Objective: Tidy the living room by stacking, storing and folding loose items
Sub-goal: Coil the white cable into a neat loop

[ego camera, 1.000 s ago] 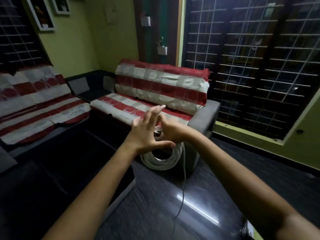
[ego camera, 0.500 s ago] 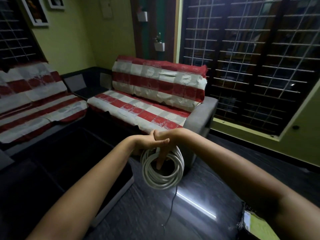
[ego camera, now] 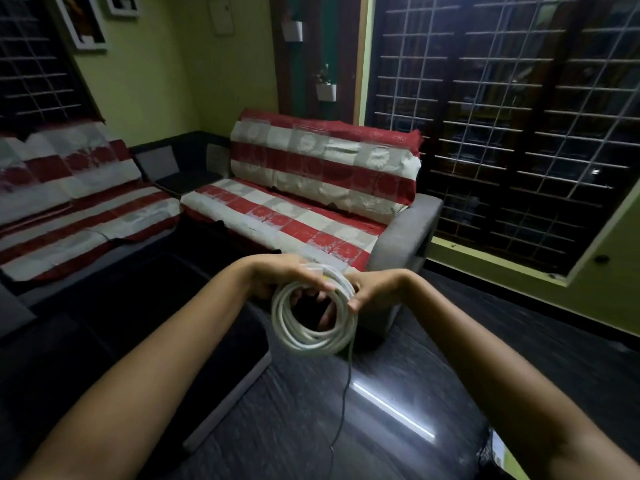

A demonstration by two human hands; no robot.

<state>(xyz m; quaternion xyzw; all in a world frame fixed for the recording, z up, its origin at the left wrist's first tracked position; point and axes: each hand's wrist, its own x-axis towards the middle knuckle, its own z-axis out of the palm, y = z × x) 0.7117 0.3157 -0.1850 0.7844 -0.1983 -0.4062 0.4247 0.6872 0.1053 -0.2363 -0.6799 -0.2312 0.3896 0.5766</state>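
Note:
A white cable wound into a round coil (ego camera: 311, 337) hangs in the air in front of me, above the dark floor. My left hand (ego camera: 282, 277) grips the coil's top from the left, fingers curled through the loop. On the right rim, my right hand (ego camera: 372, 289) pinches the strands, with fingers showing inside the ring. A thin dark wire (ego camera: 344, 393) trails from the coil's lower right down toward the floor.
A grey sofa with a red-and-white striped cover (ego camera: 311, 202) stands just beyond the hands; a second covered sofa (ego camera: 69, 209) is at the left. A dark low table (ego camera: 138, 341) lies lower left. Grilled windows (ego camera: 502, 116) fill the right wall.
My left hand, spread open a second ago, has closed on the top of the coil. The right hand has shifted to the coil's right rim. The coil now faces me more squarely.

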